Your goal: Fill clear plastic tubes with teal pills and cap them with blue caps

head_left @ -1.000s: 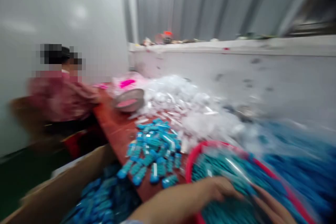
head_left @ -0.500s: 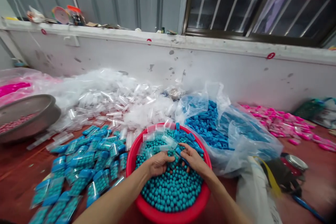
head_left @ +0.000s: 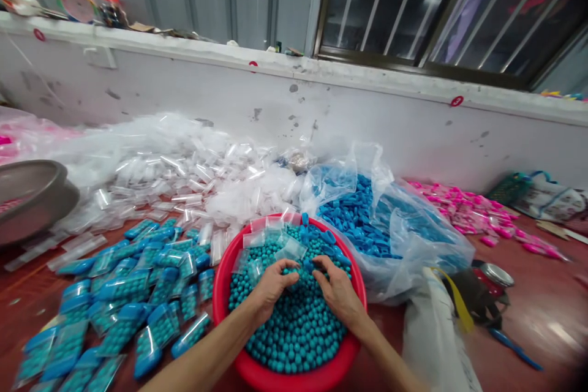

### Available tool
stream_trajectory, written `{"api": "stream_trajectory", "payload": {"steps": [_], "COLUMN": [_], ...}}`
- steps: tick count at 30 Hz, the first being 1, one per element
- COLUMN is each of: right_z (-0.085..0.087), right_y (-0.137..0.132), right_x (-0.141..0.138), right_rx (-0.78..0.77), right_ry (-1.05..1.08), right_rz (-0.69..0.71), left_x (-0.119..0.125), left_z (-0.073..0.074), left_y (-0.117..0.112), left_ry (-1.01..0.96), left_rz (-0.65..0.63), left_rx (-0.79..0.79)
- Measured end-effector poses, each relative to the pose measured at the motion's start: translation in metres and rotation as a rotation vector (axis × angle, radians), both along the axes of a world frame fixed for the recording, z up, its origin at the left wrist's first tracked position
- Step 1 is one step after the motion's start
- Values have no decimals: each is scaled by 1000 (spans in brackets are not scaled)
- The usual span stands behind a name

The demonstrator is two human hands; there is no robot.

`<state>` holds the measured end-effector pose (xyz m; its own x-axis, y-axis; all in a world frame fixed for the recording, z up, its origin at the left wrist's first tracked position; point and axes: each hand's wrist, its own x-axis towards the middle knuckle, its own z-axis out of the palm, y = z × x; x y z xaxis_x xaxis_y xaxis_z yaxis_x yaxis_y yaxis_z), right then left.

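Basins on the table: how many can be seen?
2. The red basin of teal beads, near centre, with the left hand and right hand in it; the grey metal basin at the left edge, partly cut off. Bag piles may hide others.

A: What lies on the red-brown table [head_left: 542, 318]?
B: A red basin [head_left: 220, 294], just under the grip. Left of the left hand [head_left: 271, 285], filled blue tubes [head_left: 124, 288]; behind, clear empty tubes [head_left: 184, 177]; beside the right hand [head_left: 337, 291], a bag of blue caps [head_left: 362, 214].

left hand [head_left: 271, 286] bare | right hand [head_left: 339, 295] bare | both forearms bare to frame edge
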<state>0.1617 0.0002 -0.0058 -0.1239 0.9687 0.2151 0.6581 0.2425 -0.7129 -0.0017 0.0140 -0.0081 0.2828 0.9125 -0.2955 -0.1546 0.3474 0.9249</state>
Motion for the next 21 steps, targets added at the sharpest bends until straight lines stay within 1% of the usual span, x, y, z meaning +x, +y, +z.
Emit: {"api": "stream_trajectory", "payload": {"steps": [3,6,8,10,12,15,16,17,18,20,21], "right_z": [0,1,2,3,2,-2,-3,-3,-3,-2,-1], "right_y": [-4,-6,-8,-10,-11,-13,-13,-13,-13,-14,-14], "right_x": [-4,-8,-10,-11,-13,-14,-14,-13,-13,-14,-15], "right_rx": [28,83,93,99,91,44,42,57,82,123,118], "right_ry": [64,45,44,12,-123,-436,-498,-512,-473,-277,-155], "right_rz": [32,45,61,39,-20,-91,-105,-115,-107,-47,-12], "left_x": [-3,-5,-6,-8,-10,-12,-12,-11,-11,-9,-8], "left_z": [5,7,8,9,10,8,7,5,2,-2,-3], "left_y": [-5,-10,-12,-15,-17,-20,-20,-20,-20,-20,-20], "left_ry": [85,210,274,344,417,482,470,434,372,204,121], "left_rz": [40,44,35,44,74,128,133,126,108,54,23], "left_rx": [58,171,247,307,357,392,385,353,299,165,108]}}
